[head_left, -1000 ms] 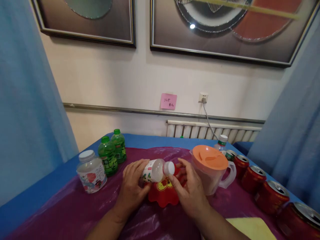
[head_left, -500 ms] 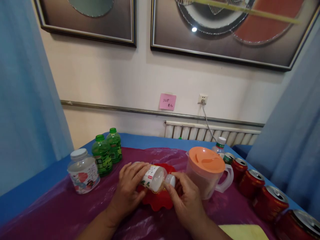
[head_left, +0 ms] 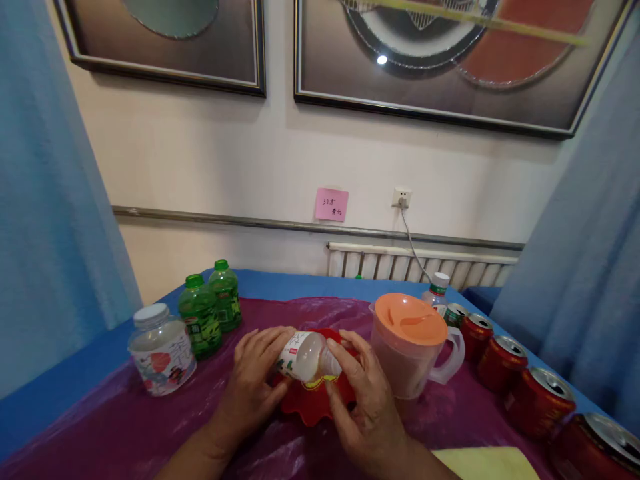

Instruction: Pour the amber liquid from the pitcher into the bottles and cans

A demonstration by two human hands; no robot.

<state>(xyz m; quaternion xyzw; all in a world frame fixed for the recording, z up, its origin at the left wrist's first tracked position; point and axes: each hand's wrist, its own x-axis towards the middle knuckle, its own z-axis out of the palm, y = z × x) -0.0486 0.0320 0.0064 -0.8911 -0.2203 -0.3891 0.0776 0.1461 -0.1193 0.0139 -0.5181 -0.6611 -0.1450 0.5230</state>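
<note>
A small clear plastic bottle (head_left: 307,357) with a white printed label lies tilted on its side between my hands, its neck to the right. My left hand (head_left: 257,373) is closed round its base and label. My right hand (head_left: 364,393) has its thumb and fingers round the capped neck end, and they partly hide the cap. Under the bottle is a red dish (head_left: 313,410) with a wavy rim and yellow marks. A clear pitcher (head_left: 400,367) with an orange lid stands just right of my right hand.
At the left stand a wide clear jar (head_left: 163,357) with a white lid and two green bottles (head_left: 200,320). Several red cans (head_left: 539,403) line the right edge, with a white-capped bottle (head_left: 437,290) behind. A pale yellow cloth (head_left: 485,463) lies in front on the purple plastic sheet (head_left: 165,433).
My right hand has shifted its fingers further over the bottle's neck and cap, which show less than before. The bottle has moved slightly left in view; my left hand keeps its hold.
</note>
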